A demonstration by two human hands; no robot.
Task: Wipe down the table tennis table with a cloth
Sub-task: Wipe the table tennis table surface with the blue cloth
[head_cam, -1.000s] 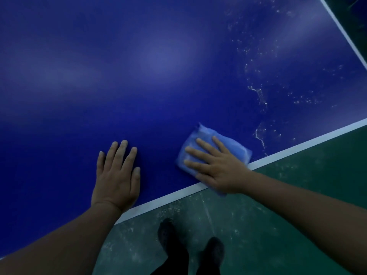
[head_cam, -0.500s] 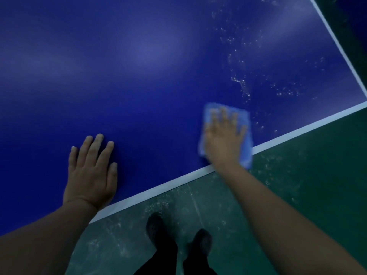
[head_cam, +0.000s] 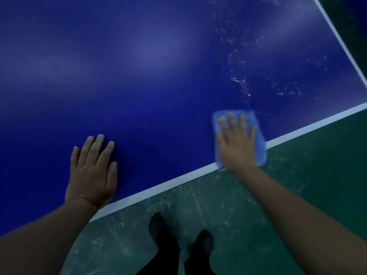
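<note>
Flat right hand [head_cam: 236,143] presses blue cloth [head_cam: 258,135] at table [head_cam: 139,76] edge
Left hand [head_cam: 92,173] lies flat on the table, fingers straight, well apart; white droplets [head_cam: 241,84] beyond the cloth

Indoor sports hall or table tennis room. Dark blue table tennis table [head_cam: 139,66] with white edge lines along near edge and right edge, meeting beyond the frame's right side. Scuffed green sports floor [head_cam: 288,195] below. Dim lighting.
</note>
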